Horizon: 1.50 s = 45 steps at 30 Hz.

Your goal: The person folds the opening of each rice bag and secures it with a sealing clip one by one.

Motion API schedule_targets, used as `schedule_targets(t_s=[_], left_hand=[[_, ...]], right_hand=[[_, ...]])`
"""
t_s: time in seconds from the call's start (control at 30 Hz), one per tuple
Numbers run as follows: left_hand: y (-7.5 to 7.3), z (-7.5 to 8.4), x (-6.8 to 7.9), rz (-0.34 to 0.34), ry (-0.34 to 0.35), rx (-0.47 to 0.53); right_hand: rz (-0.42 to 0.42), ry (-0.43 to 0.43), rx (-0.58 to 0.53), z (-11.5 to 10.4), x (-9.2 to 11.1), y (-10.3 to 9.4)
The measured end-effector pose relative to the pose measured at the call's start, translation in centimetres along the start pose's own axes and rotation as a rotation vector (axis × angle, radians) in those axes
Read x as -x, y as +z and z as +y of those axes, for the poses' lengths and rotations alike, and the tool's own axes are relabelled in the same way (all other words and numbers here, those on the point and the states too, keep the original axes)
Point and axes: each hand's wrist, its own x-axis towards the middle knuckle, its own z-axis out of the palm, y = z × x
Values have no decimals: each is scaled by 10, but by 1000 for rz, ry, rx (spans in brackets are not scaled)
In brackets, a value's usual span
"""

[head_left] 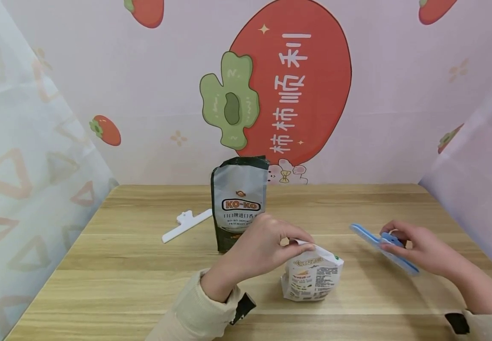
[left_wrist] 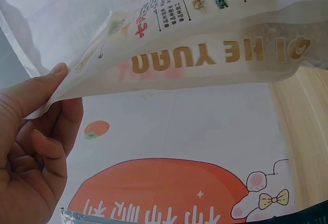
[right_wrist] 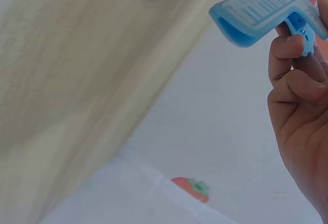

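Observation:
A small white printed food bag (head_left: 314,279) stands upright on the wooden table. My left hand (head_left: 265,244) pinches its top corner between thumb and index finger. In the left wrist view the bag (left_wrist: 205,55) stretches away from the thumb, with gold lettering along its side. To the right of the bag, my right hand (head_left: 418,246) grips a blue bag clip (head_left: 393,251) by its handle. The right wrist view shows the long ribbed jaw of this clip (right_wrist: 261,11) slightly parted, thumb and fingers on the handle.
A tall black-and-silver KO-KO rice bag (head_left: 239,203) stands behind my left hand. Left of it lies a white bag clip (head_left: 186,225) on the wooden table (head_left: 122,265). A cloth backdrop (head_left: 165,85) with persimmon prints rises at the table's far edge, and side sheets hang left and right.

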Motion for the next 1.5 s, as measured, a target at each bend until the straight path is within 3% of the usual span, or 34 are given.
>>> schedule_targets(t_s=[0.27,0.63,1.5], left_hand=[[0,0,0,-3,-12,10],[0,0,1,0,-10,8],[1,1,1,34,24,7]], right_hand=[[5,3,33,-18,-4,-5],[23,-70,7,-48,-5,-9],[75,-191,-28,-93,15,-21]])
